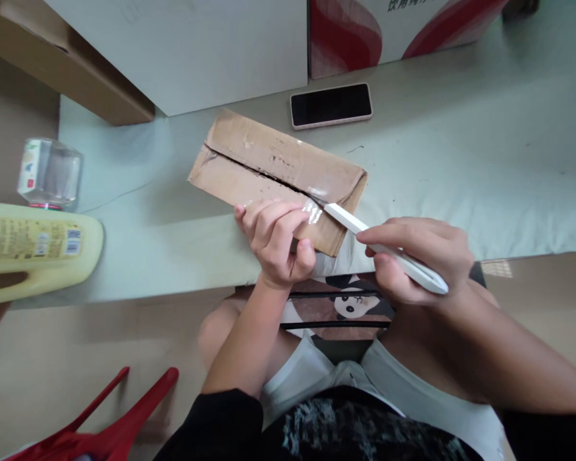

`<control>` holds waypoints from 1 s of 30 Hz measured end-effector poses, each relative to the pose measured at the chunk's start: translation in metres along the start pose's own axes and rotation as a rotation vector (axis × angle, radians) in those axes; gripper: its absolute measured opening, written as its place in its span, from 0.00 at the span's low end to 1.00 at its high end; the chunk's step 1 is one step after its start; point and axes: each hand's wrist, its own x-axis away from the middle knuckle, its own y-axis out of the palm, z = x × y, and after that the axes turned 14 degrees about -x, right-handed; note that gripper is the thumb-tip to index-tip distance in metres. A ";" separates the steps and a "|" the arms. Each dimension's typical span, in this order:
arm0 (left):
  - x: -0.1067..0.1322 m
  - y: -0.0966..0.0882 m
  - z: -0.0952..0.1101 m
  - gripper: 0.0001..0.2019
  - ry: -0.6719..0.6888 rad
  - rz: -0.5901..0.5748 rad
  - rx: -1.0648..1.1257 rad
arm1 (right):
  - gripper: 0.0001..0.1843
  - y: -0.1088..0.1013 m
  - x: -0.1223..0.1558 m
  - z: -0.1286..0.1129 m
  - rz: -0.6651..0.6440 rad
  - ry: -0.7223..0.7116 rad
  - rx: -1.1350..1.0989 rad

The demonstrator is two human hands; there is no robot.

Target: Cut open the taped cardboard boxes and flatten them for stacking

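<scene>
A small brown cardboard box (269, 160) lies on the pale table (461, 160), its taped top seam partly split. My left hand (276, 240) grips the box's near edge, fingers curled over it. My right hand (420, 256) is closed round a white utility knife (388, 246). The knife's tip touches the clear tape at the box's near right corner.
A phone (331, 105) lies face up behind the box. A yellow bottle (33, 246) and a clear plastic jar (50, 173) sit at the left. Large cartons (196, 51) stand along the back. A red plastic object (105, 422) is at the lower left.
</scene>
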 end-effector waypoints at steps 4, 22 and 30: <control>0.000 0.000 0.000 0.15 -0.003 -0.009 -0.017 | 0.15 -0.010 0.003 -0.002 0.059 -0.030 0.020; -0.038 -0.026 0.001 0.17 0.092 -0.113 0.022 | 0.11 0.003 0.013 0.012 0.550 0.145 -0.322; -0.055 -0.032 -0.002 0.19 0.086 -0.446 -0.045 | 0.12 0.007 0.013 0.015 0.511 0.155 -0.406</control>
